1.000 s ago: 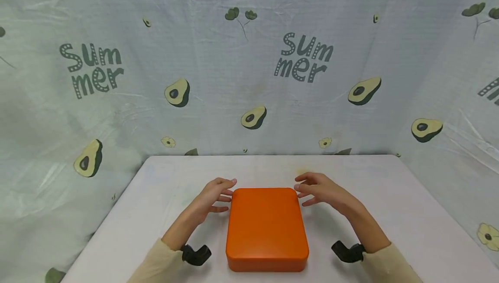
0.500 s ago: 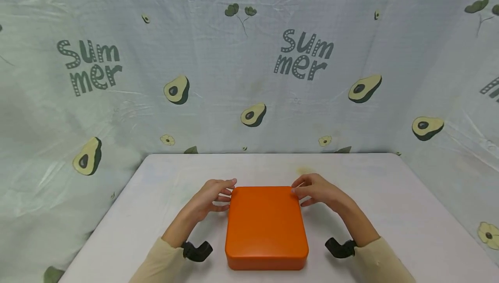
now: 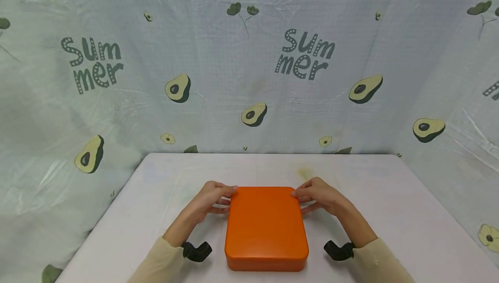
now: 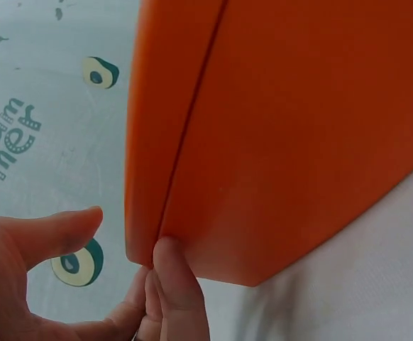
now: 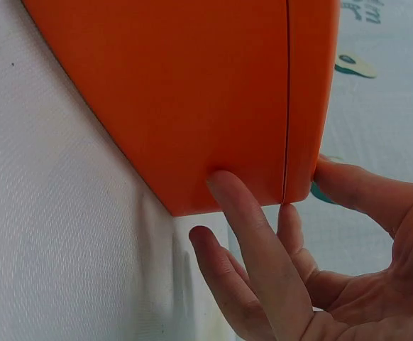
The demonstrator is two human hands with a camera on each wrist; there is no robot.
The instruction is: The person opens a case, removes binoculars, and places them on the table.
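Note:
An orange box (image 3: 267, 226) with rounded corners lies on the white table, and a thin seam runs along its sides under the lid. At its far left corner is my left hand (image 3: 210, 198). In the left wrist view a fingertip (image 4: 169, 249) touches the side wall at the seam, while the thumb (image 4: 64, 231) stands apart from the lid. My right hand (image 3: 319, 196) holds the far right corner, its thumb (image 5: 352, 186) against the lid's edge. One finger (image 5: 238, 202) of it touches the side wall below the seam. The box's contents are hidden.
The white table (image 3: 175, 170) extends around the box on all sides. Behind it hangs a pale curtain (image 3: 218, 57) printed with avocados and lettering. Black wrist mounts (image 3: 196, 252) sit on both forearms, beside beige sleeves.
My right hand has moved left onto the box's far right corner. My left thumb has lowered slightly toward the lid's far left corner. The box stays in place.

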